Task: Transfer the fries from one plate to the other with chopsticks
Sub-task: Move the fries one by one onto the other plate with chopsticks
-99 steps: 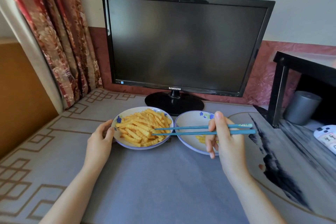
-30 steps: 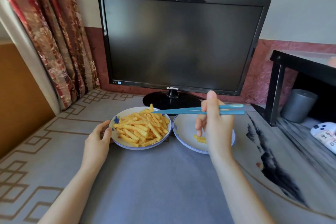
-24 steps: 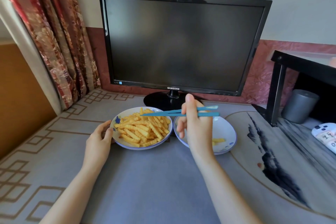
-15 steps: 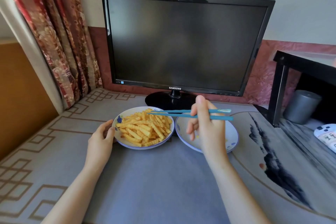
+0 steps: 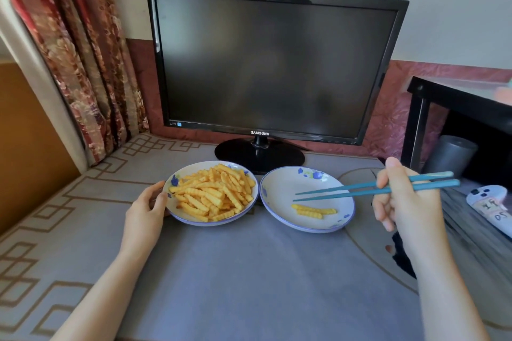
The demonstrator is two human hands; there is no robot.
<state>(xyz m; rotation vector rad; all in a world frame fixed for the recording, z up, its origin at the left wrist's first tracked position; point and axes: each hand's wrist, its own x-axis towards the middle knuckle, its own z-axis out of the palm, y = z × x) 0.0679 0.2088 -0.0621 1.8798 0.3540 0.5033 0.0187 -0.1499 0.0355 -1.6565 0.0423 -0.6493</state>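
Observation:
Two white plates with blue flowers stand side by side in front of the monitor. The left plate [image 5: 177, 214] holds a heap of crinkle-cut fries [image 5: 214, 194]. The right plate [image 5: 279, 183] holds two or three fries [image 5: 313, 210] near its front. My left hand [image 5: 146, 209] grips the left plate's rim. My right hand [image 5: 403, 202] holds a pair of blue chopsticks [image 5: 360, 189] over the right plate. Their tips hang just above the fries there, slightly apart, with nothing between them.
A black Samsung monitor [image 5: 274, 63] stands right behind the plates on its round base [image 5: 259, 153]. A black shelf [image 5: 457, 99] with a grey cup [image 5: 450, 158] is at the right, a white controller [image 5: 490, 205] below it. A floral curtain [image 5: 74, 50] hangs at the left.
My right hand has swung to the right with the chopsticks, from over the full plate to over the right plate. More fries now lie uncovered there. My left hand has stayed put.

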